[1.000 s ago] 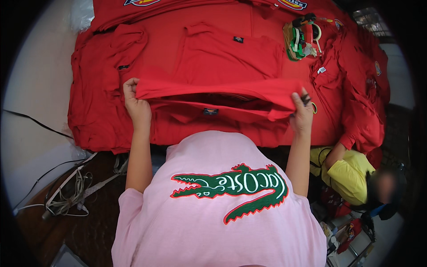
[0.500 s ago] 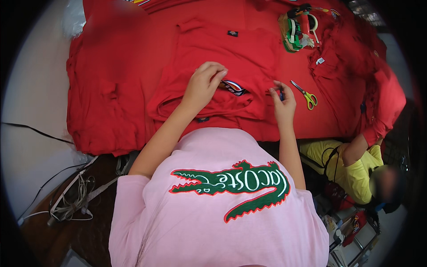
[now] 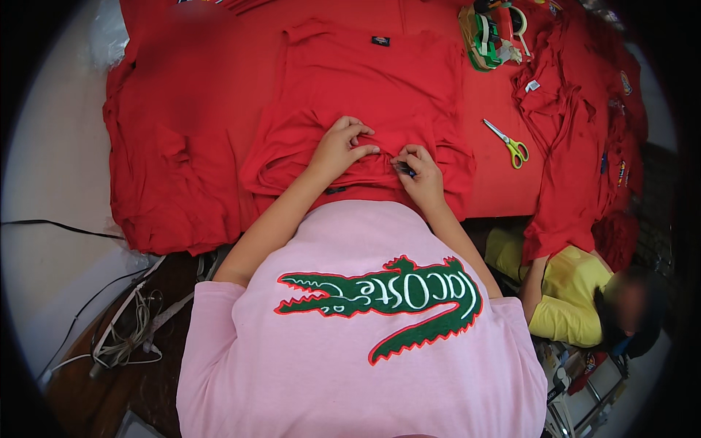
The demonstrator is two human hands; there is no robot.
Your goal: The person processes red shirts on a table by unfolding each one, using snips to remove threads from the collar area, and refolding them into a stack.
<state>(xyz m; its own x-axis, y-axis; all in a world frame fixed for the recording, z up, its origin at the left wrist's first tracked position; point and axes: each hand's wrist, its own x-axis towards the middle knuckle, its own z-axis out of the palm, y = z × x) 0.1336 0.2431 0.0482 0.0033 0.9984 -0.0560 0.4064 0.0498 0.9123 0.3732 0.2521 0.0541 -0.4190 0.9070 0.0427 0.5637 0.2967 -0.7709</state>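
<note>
A red shirt lies spread in front of me, a dark label near its far edge and its near part bunched up into folds. My left hand rests on these folds, its curled fingers and thumb pinching the cloth. Close to its right, my right hand bends over the same folds. A small dark tool with a bluish tint sits in its curled fingers, mostly hidden, so its kind is unclear. The right fingertips touch the cloth near the left thumb.
Yellow-handled scissors lie to the right. Beyond them stands a green tape dispenser. Piles of red garments flank the work on the left and right. At lower right, a co-worker in yellow handles red cloth. Cables hang at lower left.
My right hand has moved left, from beside the shirt onto its folds near my left hand. The emblem between my hands is now out of sight. The co-worker's red cloth has shifted lower.
</note>
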